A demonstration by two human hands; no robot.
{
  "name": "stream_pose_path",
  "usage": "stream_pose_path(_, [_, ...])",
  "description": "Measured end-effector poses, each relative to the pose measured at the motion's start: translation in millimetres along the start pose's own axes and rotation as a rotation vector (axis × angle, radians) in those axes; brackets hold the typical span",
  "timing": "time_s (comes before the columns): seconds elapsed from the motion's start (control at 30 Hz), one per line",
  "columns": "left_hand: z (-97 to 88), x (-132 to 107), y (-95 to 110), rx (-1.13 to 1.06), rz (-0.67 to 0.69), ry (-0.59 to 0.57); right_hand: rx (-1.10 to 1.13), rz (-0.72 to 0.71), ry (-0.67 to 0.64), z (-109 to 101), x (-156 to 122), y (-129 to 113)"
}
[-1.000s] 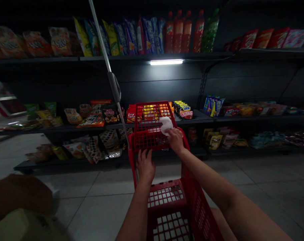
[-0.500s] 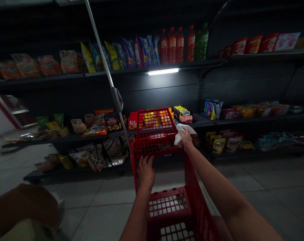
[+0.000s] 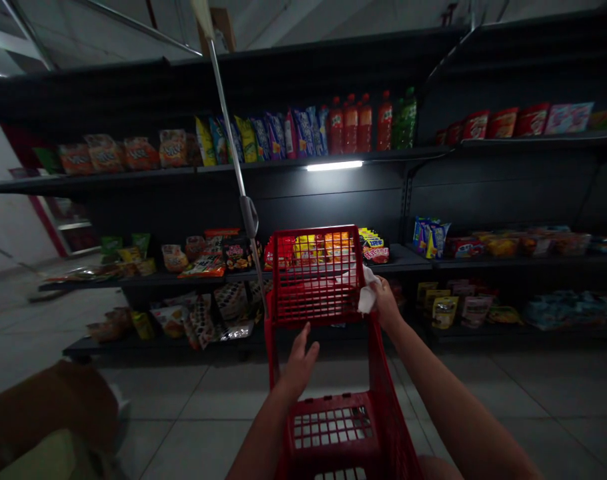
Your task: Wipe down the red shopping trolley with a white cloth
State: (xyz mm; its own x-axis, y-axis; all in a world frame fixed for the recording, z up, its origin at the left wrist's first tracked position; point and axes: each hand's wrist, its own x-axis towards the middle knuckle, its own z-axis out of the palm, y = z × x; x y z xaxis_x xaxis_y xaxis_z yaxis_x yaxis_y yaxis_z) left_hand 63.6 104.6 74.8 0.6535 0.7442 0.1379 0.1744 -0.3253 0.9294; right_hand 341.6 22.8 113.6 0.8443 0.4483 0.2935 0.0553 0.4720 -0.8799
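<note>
A red plastic shopping cart (image 3: 328,460) stands in front of me, its grid flap (image 3: 316,313) raised at the far end. My right hand (image 3: 385,300) is closed on a white cloth (image 3: 367,299) and presses it to the flap's right edge. Some of the cloth shows through the grid. My left hand (image 3: 299,363) hovers just below the flap's lower left, fingers apart and nothing in them. A long pole (image 3: 228,120) with a grey grip rises from the cart's left side.
Dark shelves (image 3: 383,263) run across behind the cart, holding snack bags (image 3: 203,260), red drink bottles (image 3: 350,127) and packets. A lit tube (image 3: 334,165) hangs under the upper shelf. A brown box-like object (image 3: 48,417) lies on the tiled floor at lower left.
The flap has swung more upright. My right hand and cloth have shifted slightly right and down along its edge; my left hand has lowered away from it. The view has tilted up.
</note>
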Motion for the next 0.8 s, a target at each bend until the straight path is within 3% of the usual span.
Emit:
stream_pose_path(0.07, [-0.8, -23, 4, -0.411, -0.058, 0.135, 0.059, 0.015, -0.034, -6, -20, -6])
stream_pose_path(0.13, [-4.7, -52, 11, -0.663, -0.126, 0.329, 0.073, 0.037, -0.077, -13, -42, -12])
stream_pose_path(0.17, [-7.9, -67, 17, -0.745, -0.099, 0.374, 0.069, 0.049, -0.105, -17, -53, -14])
stream_pose_path(0.33, [-26.1, -130, 47, -0.979, -0.058, 0.469, -0.031, 0.136, -0.133, -40, -106, -17])
stream_pose_path(0.43, [-27.5, -149, 45, -1.007, -0.113, 0.455, -0.143, 0.219, -0.164, -55, -134, -14])
stream_pose_path(0.5, [-23.5, -157, 32, -0.936, -0.195, 0.364, -0.171, 0.270, -0.188, -62, -152, -13])
stream_pose_path(0.57, [-18.9, -164, 15, -0.733, -0.210, 0.304, -0.217, 0.282, -0.204, -67, -170, -13])
stream_pose_path(0.7, [-18.8, -176, -8, 0.019, 0.074, 0.211, -0.381, 0.195, -0.235, -71, -196, -15])
stream_pose_path(0.8, [-25.9, -181, -13, 0.452, 0.282, 0.007, -0.443, 0.162, -0.239, -73, -203, -12])
